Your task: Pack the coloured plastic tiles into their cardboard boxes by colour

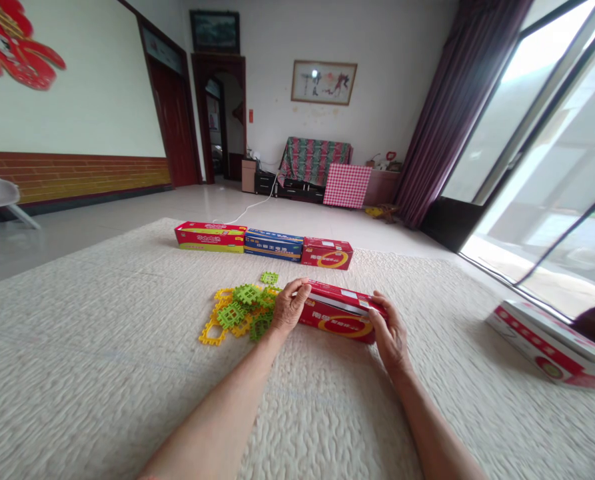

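A red battery box (338, 321) rests on the quilted cover in front of me, its lid slightly raised along the near edge. My left hand (291, 304) grips its left end, thumb and fingers at the lid's corner. At the right end my right hand (390, 331) holds the box, thumb on the lid's near corner and fingers behind. What is inside the box is hidden. Just left of my left hand lies a loose pile of green interlocking plastic pieces (246, 294) and yellow interlocking plastic pieces (212, 333).
Behind the pile, a red-and-green box (210, 238), a blue battery box (273, 246) and another red box (326, 254) stand end to end. A white-and-red carton (552, 343) sits at the right. The quilted cover (102, 373) spreads over the surface beneath everything.
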